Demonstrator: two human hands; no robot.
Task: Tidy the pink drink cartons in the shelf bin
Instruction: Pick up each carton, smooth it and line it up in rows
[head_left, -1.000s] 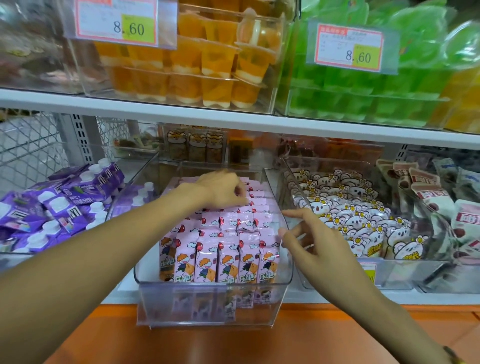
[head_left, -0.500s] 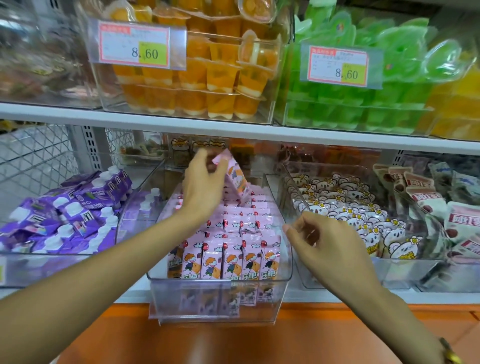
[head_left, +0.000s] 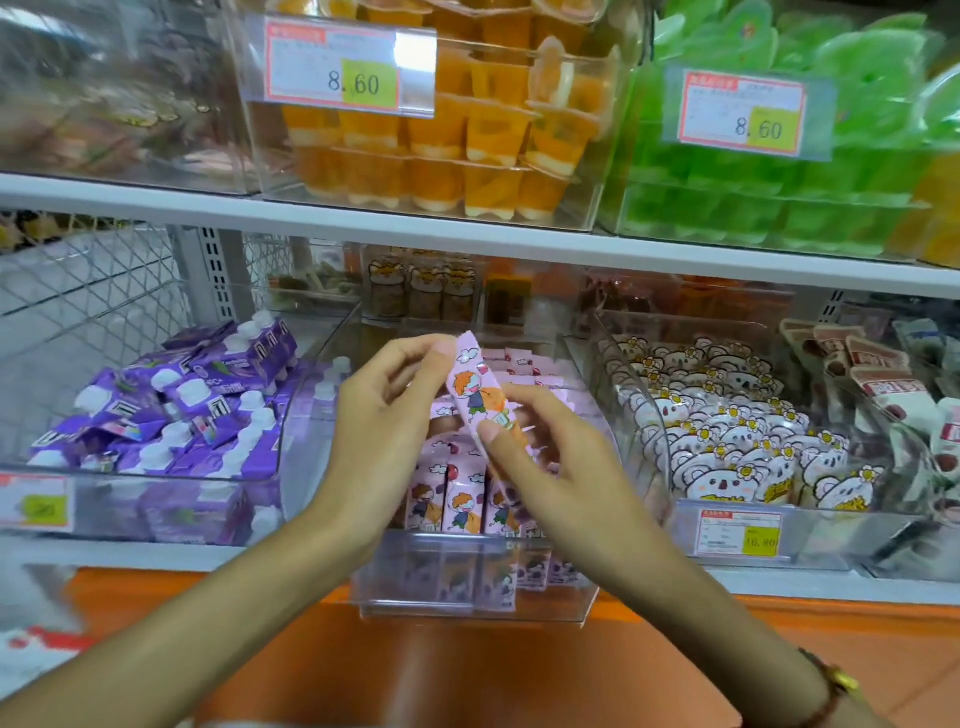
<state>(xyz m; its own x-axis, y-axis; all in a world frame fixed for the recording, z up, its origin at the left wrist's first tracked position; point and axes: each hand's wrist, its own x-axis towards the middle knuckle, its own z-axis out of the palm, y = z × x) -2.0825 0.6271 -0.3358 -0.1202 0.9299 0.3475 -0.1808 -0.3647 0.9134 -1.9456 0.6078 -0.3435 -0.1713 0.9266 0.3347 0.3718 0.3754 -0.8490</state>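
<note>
We hold one pink drink carton (head_left: 480, 397) tilted above the clear shelf bin (head_left: 467, 605) at the shelf's front edge. Our right hand (head_left: 545, 467) pinches its lower end with the thumb on its face; our left hand (head_left: 384, 415) pinches its top end at the fingertips. Below it, pink cartons (head_left: 462, 499) stand upright in rows inside the bin. To the left lie purple pouches (head_left: 182, 410), to the right koala packs (head_left: 727, 447).

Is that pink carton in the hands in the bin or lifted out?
Lifted out. The pink carton is held tilted above the clear bin, left hand at its top, right hand at its lower end.
</note>
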